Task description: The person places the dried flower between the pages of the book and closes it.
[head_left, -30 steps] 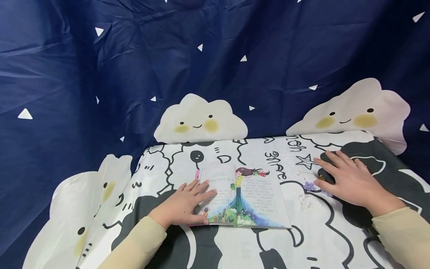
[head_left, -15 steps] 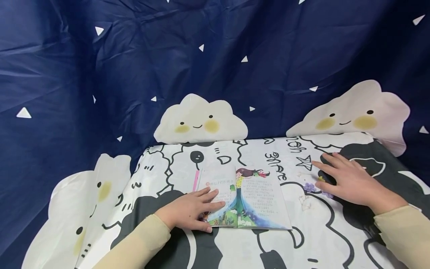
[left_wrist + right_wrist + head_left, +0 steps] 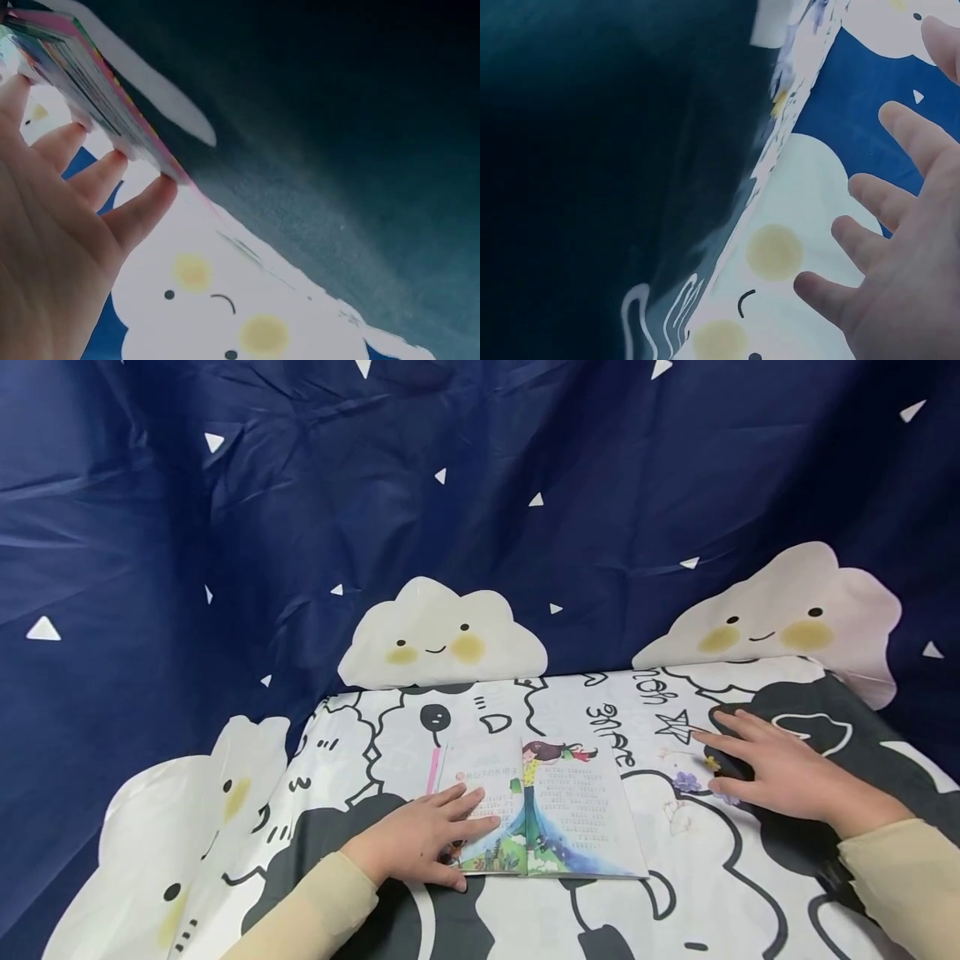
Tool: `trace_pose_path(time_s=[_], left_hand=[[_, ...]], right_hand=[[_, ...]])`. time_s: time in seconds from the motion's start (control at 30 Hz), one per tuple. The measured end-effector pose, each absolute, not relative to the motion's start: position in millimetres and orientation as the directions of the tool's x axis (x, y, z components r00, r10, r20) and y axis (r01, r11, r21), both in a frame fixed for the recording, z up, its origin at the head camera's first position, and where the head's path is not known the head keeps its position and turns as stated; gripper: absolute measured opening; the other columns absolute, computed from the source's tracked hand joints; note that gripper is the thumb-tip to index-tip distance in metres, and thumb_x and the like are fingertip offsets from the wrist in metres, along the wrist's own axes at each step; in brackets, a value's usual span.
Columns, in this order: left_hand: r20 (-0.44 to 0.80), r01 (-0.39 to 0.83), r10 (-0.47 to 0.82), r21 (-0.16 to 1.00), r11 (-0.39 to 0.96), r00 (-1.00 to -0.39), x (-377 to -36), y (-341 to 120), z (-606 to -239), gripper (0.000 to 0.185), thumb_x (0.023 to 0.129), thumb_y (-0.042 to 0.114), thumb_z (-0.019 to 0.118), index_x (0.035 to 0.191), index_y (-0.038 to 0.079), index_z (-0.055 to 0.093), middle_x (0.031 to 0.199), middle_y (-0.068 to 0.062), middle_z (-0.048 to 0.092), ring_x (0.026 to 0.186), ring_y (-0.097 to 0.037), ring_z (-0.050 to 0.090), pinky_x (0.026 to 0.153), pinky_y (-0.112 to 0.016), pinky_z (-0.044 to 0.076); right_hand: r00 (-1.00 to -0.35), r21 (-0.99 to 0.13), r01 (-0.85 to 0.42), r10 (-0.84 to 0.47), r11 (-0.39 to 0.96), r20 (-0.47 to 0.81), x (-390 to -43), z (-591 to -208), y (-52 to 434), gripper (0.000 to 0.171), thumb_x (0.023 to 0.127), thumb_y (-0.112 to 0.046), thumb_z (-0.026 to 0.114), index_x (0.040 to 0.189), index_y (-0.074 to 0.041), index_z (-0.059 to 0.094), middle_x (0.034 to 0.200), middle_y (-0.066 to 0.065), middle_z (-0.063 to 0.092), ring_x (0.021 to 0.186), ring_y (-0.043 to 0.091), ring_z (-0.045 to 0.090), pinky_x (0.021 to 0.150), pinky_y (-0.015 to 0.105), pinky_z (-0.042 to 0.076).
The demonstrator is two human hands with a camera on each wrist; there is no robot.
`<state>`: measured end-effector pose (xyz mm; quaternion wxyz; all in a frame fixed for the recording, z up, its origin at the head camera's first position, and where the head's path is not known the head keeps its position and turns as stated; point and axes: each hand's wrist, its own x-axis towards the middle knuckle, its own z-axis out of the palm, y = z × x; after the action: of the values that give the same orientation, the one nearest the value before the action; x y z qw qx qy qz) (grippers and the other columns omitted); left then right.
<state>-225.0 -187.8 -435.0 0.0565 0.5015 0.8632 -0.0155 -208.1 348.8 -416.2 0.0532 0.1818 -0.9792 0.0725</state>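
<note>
Left hand: the left hand (image 3: 420,837) lies flat on the left page of the open picture book (image 3: 536,810), fingers straight and spread, thumb along the near edge; the pressure looks meant to keep the page from lifting.
From the wrist: the fingertips (image 3: 142,206) meet the stacked page edges of the book (image 3: 82,71), so the hand bears on paper rather than gripping it.
Book: open, face up, near the middle of the counter (image 3: 570,927), a pink strip (image 3: 433,768) showing at its far left edge.
Right hand: the right hand (image 3: 780,770) is well apart to the right, palm down, fingers extended and relaxed, holding nothing.
What it touches: its fingertips rest at a small flat item with purple flowers (image 3: 686,781) lying on the cloth; what it is exactly is too small to tell.
Right wrist view: spread fingers (image 3: 900,217) above the cloth, nothing held.
Cloth: black-and-white doodle print over the counter.
Backdrop: a navy sheet (image 3: 300,485) with white triangles and smiling clouds hangs behind.
</note>
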Motion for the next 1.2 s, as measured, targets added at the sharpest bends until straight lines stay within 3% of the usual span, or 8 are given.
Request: trace_pose_path(time_s=[0.3, 0.6, 0.9, 1.2], left_hand=[[-0.067, 0.873, 0.872, 0.027, 0.487, -0.484, -221, -187, -437, 0.095, 0.082, 0.073, 0.065, 0.161, 0.038, 0.026, 0.166, -0.009, 0.024, 0.151, -0.037, 0.023, 0.114, -0.048, 0.034], [-0.074, 0.87, 0.868, 0.013, 0.493, -0.491, -221, -186, -436, 0.096, 0.081, 0.072, 0.066, 0.161, 0.038, 0.026, 0.166, -0.008, 0.023, 0.151, -0.036, 0.023, 0.114, -0.047, 0.034], [-0.1, 0.86, 0.859, 0.04, 0.508, -0.503, -219, -186, -434, 0.096, 0.08, 0.072, 0.069, 0.161, 0.039, 0.028, 0.167, -0.007, 0.022, 0.151, -0.035, 0.022, 0.114, -0.048, 0.036], [-0.082, 0.866, 0.864, 0.029, 0.499, -0.496, -220, -187, -436, 0.097, 0.08, 0.072, 0.069, 0.161, 0.038, 0.028, 0.167, -0.007, 0.023, 0.151, -0.035, 0.023, 0.112, -0.05, 0.037]], right_hand=[[-0.923, -0.156, -0.38, -0.363, 0.912, 0.129, -216, -419, 354, 0.073, 0.085, -0.053, 0.077, 0.145, -0.015, 0.058, 0.153, 0.027, 0.037, 0.138, 0.052, 0.032, 0.099, 0.074, 0.032], [-0.931, -0.268, -0.365, -0.358, 0.892, 0.078, -232, -421, 372, 0.065, 0.091, -0.042, 0.075, 0.144, -0.008, 0.057, 0.146, 0.033, 0.04, 0.128, 0.057, 0.043, 0.093, 0.07, 0.041], [-0.923, -0.355, -0.374, -0.381, 0.857, 0.052, -251, -420, 370, 0.048, 0.093, -0.032, 0.075, 0.134, -0.009, 0.067, 0.141, 0.028, 0.049, 0.128, 0.05, 0.046, 0.097, 0.066, 0.04], [-0.913, -0.36, -0.394, -0.405, 0.845, 0.049, -265, -421, 361, 0.034, 0.092, -0.023, 0.075, 0.124, -0.013, 0.073, 0.137, 0.024, 0.054, 0.126, 0.046, 0.05, 0.097, 0.063, 0.042]])
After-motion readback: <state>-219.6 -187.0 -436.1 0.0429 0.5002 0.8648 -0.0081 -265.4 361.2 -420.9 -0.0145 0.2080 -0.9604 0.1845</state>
